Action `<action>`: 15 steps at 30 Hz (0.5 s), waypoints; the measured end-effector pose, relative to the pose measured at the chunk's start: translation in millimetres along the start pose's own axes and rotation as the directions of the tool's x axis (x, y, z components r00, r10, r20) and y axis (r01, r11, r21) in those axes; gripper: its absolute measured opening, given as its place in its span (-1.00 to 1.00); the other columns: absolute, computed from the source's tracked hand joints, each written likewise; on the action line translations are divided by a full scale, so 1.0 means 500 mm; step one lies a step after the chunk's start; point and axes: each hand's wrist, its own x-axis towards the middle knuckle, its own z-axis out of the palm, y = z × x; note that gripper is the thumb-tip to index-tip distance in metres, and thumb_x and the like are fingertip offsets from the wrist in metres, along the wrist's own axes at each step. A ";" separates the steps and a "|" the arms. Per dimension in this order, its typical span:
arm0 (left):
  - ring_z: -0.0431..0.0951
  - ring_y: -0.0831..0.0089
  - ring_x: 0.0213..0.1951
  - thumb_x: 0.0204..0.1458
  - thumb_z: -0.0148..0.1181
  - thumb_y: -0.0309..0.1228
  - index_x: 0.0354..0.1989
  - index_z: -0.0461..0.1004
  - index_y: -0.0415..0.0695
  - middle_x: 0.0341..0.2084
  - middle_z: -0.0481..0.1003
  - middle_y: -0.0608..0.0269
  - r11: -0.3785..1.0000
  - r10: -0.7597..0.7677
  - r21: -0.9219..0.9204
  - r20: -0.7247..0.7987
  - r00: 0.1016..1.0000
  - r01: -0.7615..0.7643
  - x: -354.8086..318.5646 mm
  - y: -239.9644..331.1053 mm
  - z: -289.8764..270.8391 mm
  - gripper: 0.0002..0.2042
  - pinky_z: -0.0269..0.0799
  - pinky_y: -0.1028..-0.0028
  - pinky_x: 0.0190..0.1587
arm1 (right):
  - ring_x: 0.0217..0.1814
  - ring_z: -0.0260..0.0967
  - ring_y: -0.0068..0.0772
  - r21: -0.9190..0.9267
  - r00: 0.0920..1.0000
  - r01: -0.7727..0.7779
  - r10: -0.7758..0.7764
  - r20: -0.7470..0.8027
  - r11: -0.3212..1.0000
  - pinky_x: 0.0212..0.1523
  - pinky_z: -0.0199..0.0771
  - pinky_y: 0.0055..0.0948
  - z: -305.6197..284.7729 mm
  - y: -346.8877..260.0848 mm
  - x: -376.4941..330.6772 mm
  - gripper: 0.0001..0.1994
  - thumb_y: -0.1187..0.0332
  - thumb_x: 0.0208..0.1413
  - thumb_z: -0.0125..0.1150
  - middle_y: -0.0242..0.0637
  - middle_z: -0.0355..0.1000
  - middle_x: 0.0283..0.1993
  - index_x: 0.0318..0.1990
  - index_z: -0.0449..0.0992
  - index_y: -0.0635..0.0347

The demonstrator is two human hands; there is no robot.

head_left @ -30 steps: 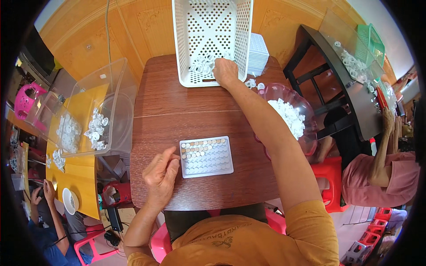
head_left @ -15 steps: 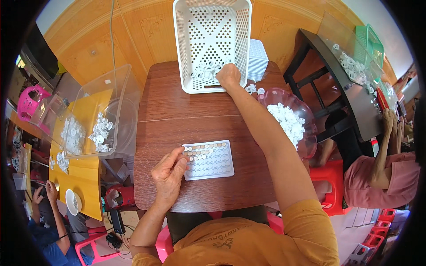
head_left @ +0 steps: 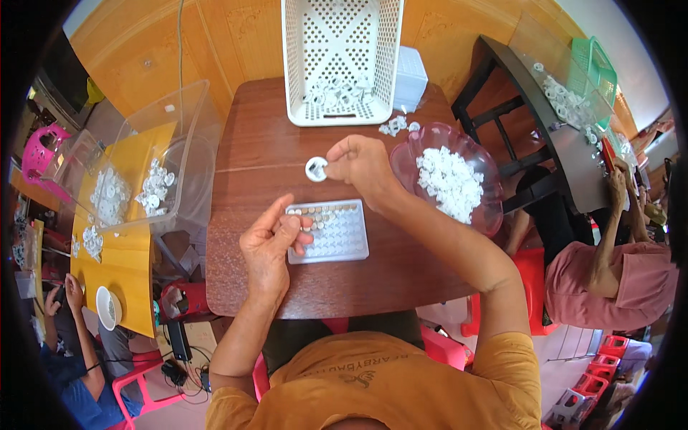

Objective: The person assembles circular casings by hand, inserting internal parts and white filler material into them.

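Between the thumb and fingers of my right hand [head_left: 362,168] is a round white plastic piece [head_left: 315,169] with a dark middle, held above the table. My left hand [head_left: 266,251] is at the left edge of a shallow white tray [head_left: 364,247], its thumb and fingers drawn together. What they pinch, if anything, is too small to make out. Rows of small round silvery discs [head_left: 326,215] lie in the tray's far part, and the nearer pockets show bare. Beyond my hands stands a tall white perforated basket [head_left: 289,79] with similar white plastic pieces [head_left: 337,93] at its bottom.
A pink scalloped bowl [head_left: 491,208] heaped with small white pieces stands at the right. Stacked white trays [head_left: 411,79] sit beside the basket, near a few loose pieces [head_left: 393,127]. Clear bins [head_left: 197,143] stand on a yellow table at left. Other people work on both sides.
My right hand has come out of the basket toward me and now holds the round white plastic piece over the table. My left hand stays by the tray. The view has shifted slightly.
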 end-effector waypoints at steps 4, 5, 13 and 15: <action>0.52 0.48 -0.50 0.10 0.08 -0.46 0.05 0.32 -0.35 -0.40 0.52 0.03 0.989 -0.102 -0.104 0.002 0.995 0.101 -0.019 0.008 0.014 -0.64 0.36 0.62 -0.53 | -0.41 0.37 -0.63 0.166 0.992 -0.093 0.077 0.103 0.982 -0.38 0.37 -0.64 0.011 -0.008 -0.107 -0.82 0.59 -0.17 0.27 -0.32 0.45 -0.40 -0.35 0.45 0.33; 0.53 0.47 -0.50 0.10 0.07 -0.45 0.05 0.32 -0.36 -0.40 0.52 0.02 0.978 -0.138 -0.154 0.023 0.990 0.140 -0.028 0.007 0.014 -0.64 0.37 0.61 -0.54 | -0.41 0.37 -0.63 0.171 0.990 -0.108 0.091 0.106 0.979 -0.38 0.37 -0.64 0.015 -0.005 -0.124 -0.82 0.59 -0.17 0.27 -0.32 0.45 -0.40 -0.35 0.45 0.33; 0.56 0.34 -0.50 0.17 -0.04 -0.33 0.02 0.33 -0.34 -0.39 0.52 -0.06 0.847 -0.301 -0.383 0.224 0.927 0.368 -0.077 -0.037 -0.006 -0.65 0.39 0.53 -0.57 | -0.42 0.36 -0.66 0.258 0.975 -0.061 0.002 0.224 0.964 -0.39 0.37 -0.64 0.010 -0.003 -0.207 -0.91 0.62 -0.10 0.19 -0.36 0.46 -0.46 -0.38 0.47 0.32; 0.56 0.34 -0.51 0.17 -0.04 -0.33 0.03 0.32 -0.33 -0.39 0.52 -0.07 0.816 -0.332 -0.405 0.255 0.908 0.412 -0.088 -0.044 -0.010 -0.65 0.39 0.52 -0.57 | -0.38 0.37 -0.67 0.241 0.961 -0.110 0.041 0.274 0.964 -0.35 0.38 -0.65 0.004 -0.012 -0.216 -0.89 0.62 -0.09 0.19 -0.37 0.47 -0.41 -0.35 0.49 0.33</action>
